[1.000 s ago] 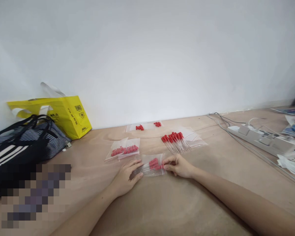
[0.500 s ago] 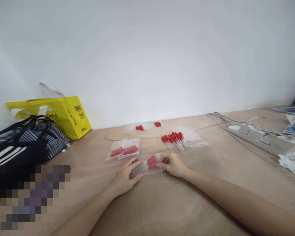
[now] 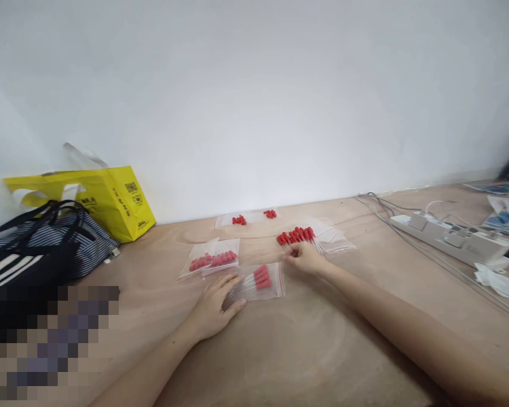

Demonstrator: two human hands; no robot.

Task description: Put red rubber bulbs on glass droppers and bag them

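Note:
A clear zip bag (image 3: 275,287) with several red-tipped sticks (image 3: 262,277) in it lies on the table. My left hand (image 3: 216,305) rests on the bag's left end, its fingers spread. Beyond the bag's right end, my right hand (image 3: 304,259) is at the near side of a loose row of red-tipped sticks (image 3: 297,235) and covers part of their pale stems. Its fingers are bent together, and whatever is between them is hidden. Two filled bags (image 3: 224,258) overlap on the table behind my left hand.
Further back lie bags with small red pieces (image 3: 239,220). Flat bags (image 3: 333,237) are right of the stick row. A yellow bag (image 3: 123,198) and a black bag (image 3: 29,282) stand left. On the right are a power strip (image 3: 453,237), cables and tissue (image 3: 498,281).
My right hand has let go of the bag's right end and moved up and right to the loose sticks. The bag now lies flatter. My left hand has hardly moved.

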